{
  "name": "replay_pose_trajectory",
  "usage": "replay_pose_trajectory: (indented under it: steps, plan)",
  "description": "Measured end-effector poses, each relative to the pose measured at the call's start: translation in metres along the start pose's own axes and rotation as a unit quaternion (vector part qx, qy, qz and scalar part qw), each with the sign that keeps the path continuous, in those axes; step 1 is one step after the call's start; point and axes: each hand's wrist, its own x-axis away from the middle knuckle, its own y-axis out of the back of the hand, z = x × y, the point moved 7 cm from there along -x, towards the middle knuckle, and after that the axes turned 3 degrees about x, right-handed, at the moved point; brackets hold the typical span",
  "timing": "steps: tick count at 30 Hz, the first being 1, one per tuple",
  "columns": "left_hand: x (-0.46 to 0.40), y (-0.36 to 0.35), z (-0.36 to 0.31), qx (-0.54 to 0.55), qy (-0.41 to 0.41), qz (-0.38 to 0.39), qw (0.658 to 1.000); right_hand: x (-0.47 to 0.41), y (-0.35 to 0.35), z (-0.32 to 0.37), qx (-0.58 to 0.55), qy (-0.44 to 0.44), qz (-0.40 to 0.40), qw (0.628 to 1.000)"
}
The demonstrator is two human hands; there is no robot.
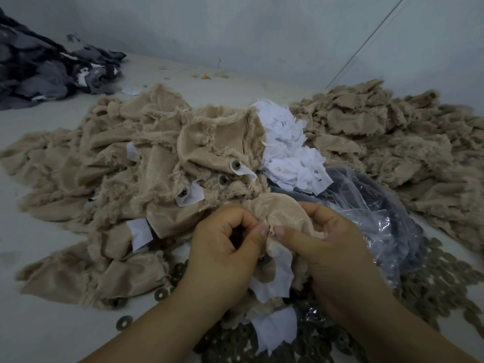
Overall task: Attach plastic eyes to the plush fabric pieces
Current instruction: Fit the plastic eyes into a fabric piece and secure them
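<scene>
At frame centre, low: left hand (225,247) and right hand (332,247), both curled tight, thumbs and forefingers meeting on one beige plush piece (277,208) bunched between them, backing side up. Whether an eye post or washer sits under the fingertips cannot be told; the pinch point is covered.

Handling note (judgement): the step looks like seating a fastener through the fabric. Keep the cloth flat and taut at the hole, press square to the post, and hold the pile clear so no fibres catch beneath the washer.

Item held: tan fabric, smooth woven back, frayed furry edge, white backing patch (277,281) hanging below the fingers.

Adjacent, beyond the hands: heap of beige plush pieces (110,163), several showing fitted plastic eyes (236,165) with white patches beside them. Wad of white patches (288,142) just behind. Clear plastic bag (377,221) touching the right hand's far side. Grey ring washers (445,284) scattered thickly under and around the forearms. Second beige heap (392,132) at far right. Dark grey fabric pile (39,69) at far left, well apart. Pale work surface (39,310).
</scene>
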Motion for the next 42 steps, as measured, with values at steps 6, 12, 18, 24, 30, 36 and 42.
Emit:
replay_pose_trajectory:
  steps: [6, 12, 18, 24, 30, 36, 42]
  plan:
    - [0.002, 0.002, -0.001, 0.022, 0.015, -0.014, 1.000, 0.001, 0.003, 0.010, 0.049, 0.043, -0.035, 0.997]
    - [0.002, 0.003, -0.012, -0.034, -0.047, -0.011, 0.998, 0.000, 0.002, 0.010, 0.057, 0.040, -0.026, 0.997]
    - [0.005, -0.001, -0.021, -0.145, -0.138, 0.003, 0.980, 0.000, 0.004, 0.009, 0.061, 0.032, -0.033, 0.997]
    - [0.006, -0.004, -0.021, -0.245, -0.184, 0.000, 0.952, 0.001, 0.004, 0.011, 0.089, 0.051, -0.041, 0.994]
    - [0.004, -0.004, -0.022, -0.228, -0.166, 0.013, 0.959, 0.002, 0.003, 0.013, 0.100, 0.056, -0.045, 0.992]
    - [0.006, -0.007, -0.025, -0.227, -0.192, 0.015, 0.955, 0.002, 0.005, 0.016, 0.101, 0.068, -0.050, 0.991]
    - [0.007, -0.008, -0.026, -0.235, -0.196, 0.011, 0.952, 0.009, 0.000, 0.027, 0.186, 0.138, -0.062, 0.971]
